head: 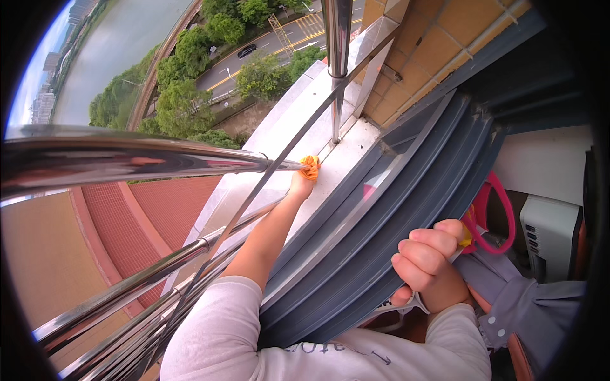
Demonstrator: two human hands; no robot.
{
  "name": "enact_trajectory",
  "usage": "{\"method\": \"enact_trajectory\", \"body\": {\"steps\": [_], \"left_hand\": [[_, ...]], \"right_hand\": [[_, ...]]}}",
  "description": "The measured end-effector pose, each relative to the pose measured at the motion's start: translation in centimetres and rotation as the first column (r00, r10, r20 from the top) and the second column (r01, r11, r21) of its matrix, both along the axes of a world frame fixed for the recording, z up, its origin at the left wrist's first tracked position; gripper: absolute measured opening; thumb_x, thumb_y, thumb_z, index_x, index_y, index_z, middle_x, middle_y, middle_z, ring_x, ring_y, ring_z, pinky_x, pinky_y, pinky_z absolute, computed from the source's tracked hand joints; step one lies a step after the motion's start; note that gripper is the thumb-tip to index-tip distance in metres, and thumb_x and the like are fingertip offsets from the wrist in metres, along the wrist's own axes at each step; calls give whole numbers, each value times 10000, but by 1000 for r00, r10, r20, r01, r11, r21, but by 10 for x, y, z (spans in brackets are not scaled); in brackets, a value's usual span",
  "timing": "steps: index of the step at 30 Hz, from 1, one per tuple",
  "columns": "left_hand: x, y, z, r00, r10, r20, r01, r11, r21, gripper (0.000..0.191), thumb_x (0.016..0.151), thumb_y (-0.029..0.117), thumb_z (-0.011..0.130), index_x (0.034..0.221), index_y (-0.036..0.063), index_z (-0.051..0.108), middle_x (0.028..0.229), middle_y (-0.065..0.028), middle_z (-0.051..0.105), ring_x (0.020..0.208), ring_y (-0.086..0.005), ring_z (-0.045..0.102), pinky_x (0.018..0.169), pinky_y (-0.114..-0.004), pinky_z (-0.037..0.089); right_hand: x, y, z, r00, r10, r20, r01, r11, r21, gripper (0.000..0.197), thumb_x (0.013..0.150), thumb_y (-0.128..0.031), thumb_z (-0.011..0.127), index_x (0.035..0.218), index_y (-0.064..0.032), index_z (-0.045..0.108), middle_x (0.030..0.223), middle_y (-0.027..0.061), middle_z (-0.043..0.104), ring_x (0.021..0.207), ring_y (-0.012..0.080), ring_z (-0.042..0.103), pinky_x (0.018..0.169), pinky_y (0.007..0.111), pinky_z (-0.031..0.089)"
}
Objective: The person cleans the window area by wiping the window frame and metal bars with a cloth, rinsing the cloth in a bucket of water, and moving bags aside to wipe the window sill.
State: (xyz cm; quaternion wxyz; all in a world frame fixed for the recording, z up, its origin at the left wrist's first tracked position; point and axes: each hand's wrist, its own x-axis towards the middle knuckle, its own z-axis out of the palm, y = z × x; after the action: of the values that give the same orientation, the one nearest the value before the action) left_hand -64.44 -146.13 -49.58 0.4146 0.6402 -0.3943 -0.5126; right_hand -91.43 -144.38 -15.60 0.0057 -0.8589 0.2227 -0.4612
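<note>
My left hand (pixel 301 185) is stretched out past the window sill, clutching a crumpled orange cloth (pixel 311 167). The cloth is pressed around the low end of a polished steel railing post (pixel 214 161), at the white outer ledge (pixel 350 143). My left forearm passes close to the lower steel rails. Closer in, my right hand (pixel 426 257) has its fingers curled over the inner edge of the dark grey window frame (pixel 376 238). Nothing shows in its fingers, and its palm is hidden.
A second steel post (pixel 337 71) and a thin flat bar (pixel 300 133) cross the opening. Tan wall tiles (pixel 414 62) flank the frame. Far below lie a road (pixel 267 47) and trees. Indoors are a pink-handled item (pixel 500 214), a white appliance (pixel 548 233) and grey fabric (pixel 514 300).
</note>
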Motion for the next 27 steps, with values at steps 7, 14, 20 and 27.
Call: {"method": "enact_trajectory", "body": {"steps": [7,14,20,27], "left_hand": [[-10,93,83,807,469,-360,-115,722,682,415,1032,330,375,1377,105,422,1363,-91,506,1252,-266,528,959,-461,504],[65,118,82,316,643,-698,-173,762,624,651,1001,568,221,1357,60,419,1383,-187,470,1305,-380,446,1080,-560,355],[52,77,42,-8,722,-691,-406,629,663,634,1006,538,266,1349,27,418,1378,-180,473,1260,-370,485,1055,-513,418],[46,75,119,-114,821,-560,-447,461,767,274,969,247,495,1110,43,610,1030,-139,594,797,-198,622,613,-230,574]], "right_hand": [[-6,-2,-10,999,-25,32,26,999,-23,322,952,-423,320,891,-199,544,871,-37,569,906,151,501,882,379,328],[4,0,2,999,-12,33,12,1000,-12,360,955,-444,309,891,-178,544,869,-14,566,896,173,501,876,394,337],[10,0,-3,994,-17,106,22,998,-53,383,963,-452,303,904,-163,548,876,-2,569,897,185,508,869,405,349],[-2,6,-1,999,-30,14,29,999,34,363,953,-445,351,943,-153,568,932,11,576,916,202,512,841,421,363]]}}
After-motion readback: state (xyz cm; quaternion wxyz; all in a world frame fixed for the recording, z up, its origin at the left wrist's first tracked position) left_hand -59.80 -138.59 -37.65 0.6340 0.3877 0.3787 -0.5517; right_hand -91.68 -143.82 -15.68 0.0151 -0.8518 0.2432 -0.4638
